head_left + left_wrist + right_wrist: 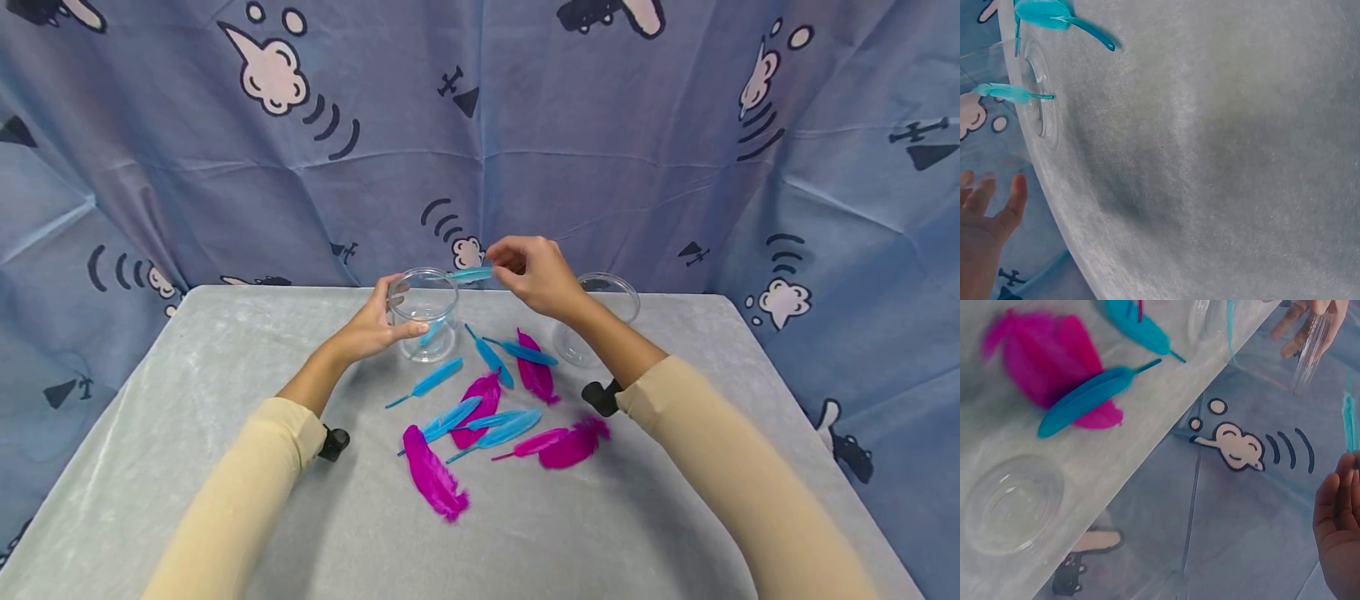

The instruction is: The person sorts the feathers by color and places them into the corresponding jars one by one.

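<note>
By the tabletop's [255,517] far edge, the left clear jar [422,304] is held in the curled left grip [375,325]; one blue feather [432,332] is inside. A second feather [472,274] is pinched beside the rim by the right grip [536,277]. Nearer, magenta feathers [431,472] and loose blue feathers [506,432] are left.

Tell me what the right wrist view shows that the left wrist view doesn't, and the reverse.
Only the right wrist view: magenta feathers, second jar, right hand. Only the left wrist view: a black barbell-shaped print. Both: blue feathers, left hand, held jar, table, curtain.
</note>
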The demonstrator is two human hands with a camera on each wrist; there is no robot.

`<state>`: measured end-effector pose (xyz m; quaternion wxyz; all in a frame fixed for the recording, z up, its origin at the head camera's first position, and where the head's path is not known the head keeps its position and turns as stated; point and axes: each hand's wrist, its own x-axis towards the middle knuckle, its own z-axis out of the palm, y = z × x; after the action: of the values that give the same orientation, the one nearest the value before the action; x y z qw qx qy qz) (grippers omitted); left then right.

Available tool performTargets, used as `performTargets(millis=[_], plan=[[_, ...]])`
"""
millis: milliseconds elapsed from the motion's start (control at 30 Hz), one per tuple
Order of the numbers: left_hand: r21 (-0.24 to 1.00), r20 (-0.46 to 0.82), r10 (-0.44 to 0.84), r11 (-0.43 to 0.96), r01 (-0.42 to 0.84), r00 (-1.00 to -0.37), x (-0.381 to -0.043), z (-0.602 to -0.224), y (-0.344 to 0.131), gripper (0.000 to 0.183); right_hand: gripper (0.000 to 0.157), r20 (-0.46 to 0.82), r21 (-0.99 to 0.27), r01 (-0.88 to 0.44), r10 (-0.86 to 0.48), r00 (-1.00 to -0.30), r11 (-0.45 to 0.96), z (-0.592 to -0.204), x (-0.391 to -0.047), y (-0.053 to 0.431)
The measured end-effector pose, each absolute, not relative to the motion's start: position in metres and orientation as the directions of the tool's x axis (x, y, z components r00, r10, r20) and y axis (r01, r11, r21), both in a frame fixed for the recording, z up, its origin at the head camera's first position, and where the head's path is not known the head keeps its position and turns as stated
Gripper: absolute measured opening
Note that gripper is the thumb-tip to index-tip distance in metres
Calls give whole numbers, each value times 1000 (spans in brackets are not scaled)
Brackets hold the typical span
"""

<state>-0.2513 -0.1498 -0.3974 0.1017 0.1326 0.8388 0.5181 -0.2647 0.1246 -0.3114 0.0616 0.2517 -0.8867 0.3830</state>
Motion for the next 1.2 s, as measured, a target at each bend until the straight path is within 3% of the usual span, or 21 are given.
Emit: performTargets(millis=[567, 1200], plan=[[885, -49, 311, 455, 104, -949, -251, -397, -151, 99, 19, 236, -630, -488, -449, -862, 604, -322, -271, 82], [893, -43, 322, 437, 108, -946, -253, -399, -150, 98, 24, 240, -659, -512, -491, -838, 551, -340, -264, 80]])
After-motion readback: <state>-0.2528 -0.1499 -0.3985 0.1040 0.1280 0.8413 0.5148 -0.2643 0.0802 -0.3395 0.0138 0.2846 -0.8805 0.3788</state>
